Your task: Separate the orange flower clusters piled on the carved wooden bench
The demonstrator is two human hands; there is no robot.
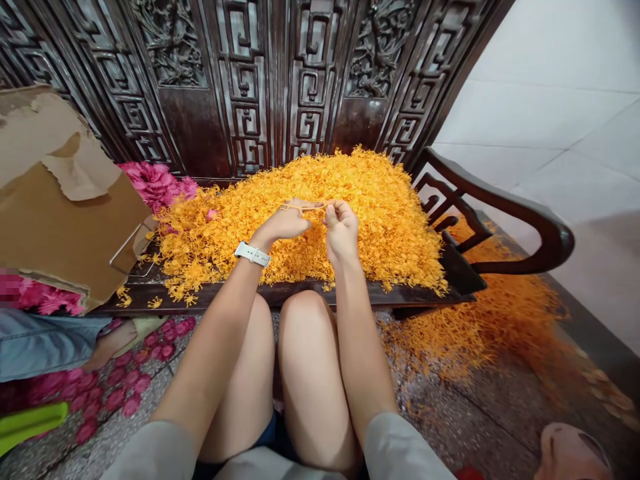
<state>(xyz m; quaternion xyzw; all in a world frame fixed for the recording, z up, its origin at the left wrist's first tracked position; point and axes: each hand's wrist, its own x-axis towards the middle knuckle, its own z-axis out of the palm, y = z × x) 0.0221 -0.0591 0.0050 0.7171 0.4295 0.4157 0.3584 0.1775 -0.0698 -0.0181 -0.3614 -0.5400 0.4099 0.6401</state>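
Note:
My left hand [286, 223], with a pale watch strap [253, 253] on its wrist, is bent inward with a thin yellow-orange strand [307, 208] running along its fingers. My right hand [343, 230] pinches the strand's other end between thumb and fingertips. The two hands are close together, above a large heap of yellow-orange artificial flower pieces [385, 220]. These pieces have thin, spiky petals and are spread over a dark wooden bench [250, 293]. How the strand is held in the left hand is partly hidden.
A torn cardboard box [55, 213] stands at left beside pink artificial flowers [155, 185]. More pink flowers [127, 380] and orange strands [480, 333] lie on the floor. A curved armrest [545, 243] bounds the right side; another person's jeans-clad leg [45, 343] shows at left.

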